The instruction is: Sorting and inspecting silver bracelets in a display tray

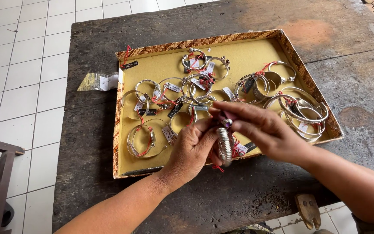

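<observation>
Tray (204,42) of tagged silver bangles (143,141), one bracelet (224,145) in both hands.

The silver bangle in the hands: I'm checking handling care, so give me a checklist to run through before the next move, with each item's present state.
1. Left hand grips the silver bangle: ok.
2. Right hand touches the bangle's top end, by the dark stone: ok.
3. Bangle held above the tray, near its front edge: ok.
4. Red thread and tag hang free of other pieces: cannot tell.
5. Tray sits fully on the dark table: ok.
6. Other bangles lie inside the tray: ok.
</observation>
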